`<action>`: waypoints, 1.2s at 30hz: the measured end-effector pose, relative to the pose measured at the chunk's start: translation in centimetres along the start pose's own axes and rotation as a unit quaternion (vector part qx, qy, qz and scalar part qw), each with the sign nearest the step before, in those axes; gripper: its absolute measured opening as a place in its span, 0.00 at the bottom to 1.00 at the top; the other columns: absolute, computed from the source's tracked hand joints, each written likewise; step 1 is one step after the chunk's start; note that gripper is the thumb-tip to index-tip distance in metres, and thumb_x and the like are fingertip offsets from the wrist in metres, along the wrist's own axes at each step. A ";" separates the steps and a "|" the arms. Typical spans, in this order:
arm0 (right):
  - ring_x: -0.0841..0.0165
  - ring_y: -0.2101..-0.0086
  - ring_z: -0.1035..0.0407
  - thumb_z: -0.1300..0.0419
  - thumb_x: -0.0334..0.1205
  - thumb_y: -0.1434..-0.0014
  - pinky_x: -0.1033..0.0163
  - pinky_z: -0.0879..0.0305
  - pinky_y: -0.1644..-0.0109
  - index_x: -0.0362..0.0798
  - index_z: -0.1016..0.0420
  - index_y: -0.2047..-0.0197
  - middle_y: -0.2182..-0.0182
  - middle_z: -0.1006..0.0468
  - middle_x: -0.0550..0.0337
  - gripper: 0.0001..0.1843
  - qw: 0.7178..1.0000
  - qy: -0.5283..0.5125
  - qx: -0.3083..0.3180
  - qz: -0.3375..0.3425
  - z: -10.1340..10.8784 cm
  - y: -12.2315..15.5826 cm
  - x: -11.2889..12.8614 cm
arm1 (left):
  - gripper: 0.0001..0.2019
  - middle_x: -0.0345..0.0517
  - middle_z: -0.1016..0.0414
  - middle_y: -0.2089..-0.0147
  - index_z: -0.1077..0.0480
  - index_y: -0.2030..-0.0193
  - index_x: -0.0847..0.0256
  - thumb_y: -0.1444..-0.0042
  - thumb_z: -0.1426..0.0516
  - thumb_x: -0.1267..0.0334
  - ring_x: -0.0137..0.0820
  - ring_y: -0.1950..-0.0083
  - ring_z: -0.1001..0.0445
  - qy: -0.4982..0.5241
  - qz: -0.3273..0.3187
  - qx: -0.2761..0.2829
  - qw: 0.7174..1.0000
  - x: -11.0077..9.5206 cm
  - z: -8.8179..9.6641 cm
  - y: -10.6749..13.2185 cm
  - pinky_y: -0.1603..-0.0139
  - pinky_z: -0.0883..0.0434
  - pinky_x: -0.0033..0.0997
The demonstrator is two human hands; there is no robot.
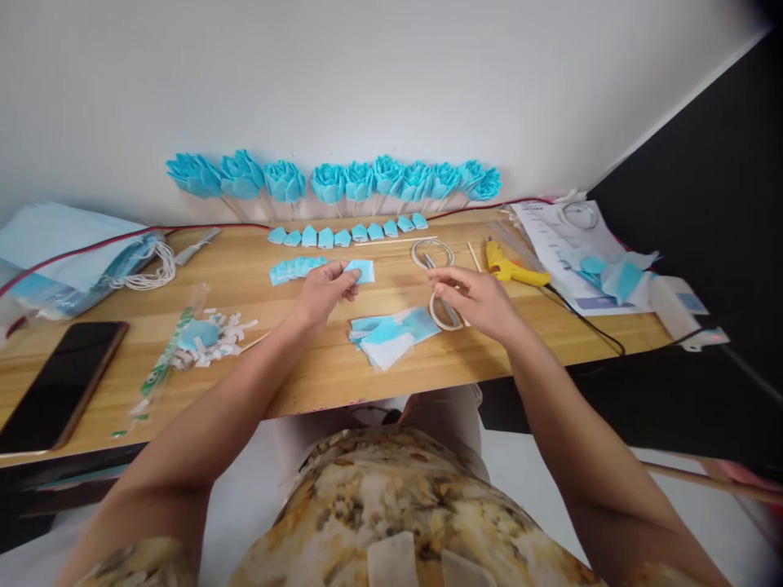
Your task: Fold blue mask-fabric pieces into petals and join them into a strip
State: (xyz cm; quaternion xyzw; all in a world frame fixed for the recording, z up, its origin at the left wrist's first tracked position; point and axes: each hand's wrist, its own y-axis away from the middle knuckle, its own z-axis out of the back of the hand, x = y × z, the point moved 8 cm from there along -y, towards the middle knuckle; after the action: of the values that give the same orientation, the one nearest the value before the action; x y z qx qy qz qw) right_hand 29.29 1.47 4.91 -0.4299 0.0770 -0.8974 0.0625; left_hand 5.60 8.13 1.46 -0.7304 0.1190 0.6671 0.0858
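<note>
My left hand (329, 291) pinches a small folded blue piece of thin cloth (362, 271) between thumb and fingers, above the wooden table. Right beside that hand lies an overlapping row of similar blue pieces (287, 271). My right hand (474, 298) is closed on a pair of scissors (447, 318) with large pale ring handles; the fingers cover part of them. Between my forearms, close to the front edge, blue and white cloth strips (395, 334) lie in a loose stack. Farther back, several blue folded petals (326, 237) stand in a line.
Finished blue cloth flowers (285, 179) on sticks lean against the wall. A yellow glue gun (514, 267) and papers (568, 236) lie to the right. On the left are a phone (64, 383), white scraps (229, 334) and a stack of blue sheets (73, 253). A red-black cable runs along the back.
</note>
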 end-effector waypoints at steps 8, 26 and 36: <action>0.60 0.62 0.21 0.43 0.42 0.40 0.55 0.25 0.60 0.48 0.20 0.49 0.58 0.16 0.52 0.19 0.995 0.040 -0.092 -0.020 4.6 -1.3 -2.7 | 0.11 0.40 0.29 0.76 0.30 0.73 0.62 0.51 0.37 0.57 0.26 0.74 0.33 -0.013 0.007 -0.018 1.000 0.3 0.5 -0.2 0.67 0.35 0.29; 0.56 0.53 0.29 0.37 0.27 0.45 0.54 0.36 0.52 0.48 0.19 0.62 0.55 0.18 0.47 0.10 0.919 0.333 0.120 0.174 2.0 -7.4 -5.3 | 0.12 0.39 0.29 0.76 0.30 0.73 0.61 0.52 0.37 0.54 0.26 0.73 0.33 -0.018 0.014 0.002 1.000 -0.1 0.2 0.0 0.67 0.34 0.30; 0.60 0.66 0.30 0.35 0.34 0.44 0.58 0.43 0.63 0.48 0.24 0.68 0.71 0.22 0.53 0.02 0.930 0.316 0.102 0.157 3.6 -8.8 -2.9 | 0.12 0.39 0.29 0.76 0.30 0.72 0.61 0.51 0.37 0.54 0.26 0.73 0.33 -0.031 0.009 0.014 0.999 0.5 0.2 -0.3 0.67 0.34 0.30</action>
State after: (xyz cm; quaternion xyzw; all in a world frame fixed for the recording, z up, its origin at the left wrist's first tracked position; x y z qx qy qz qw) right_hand 33.54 10.28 6.64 -0.0976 0.0674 -0.9686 0.2184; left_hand 5.52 8.46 0.93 -0.7072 0.1324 0.6881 0.0937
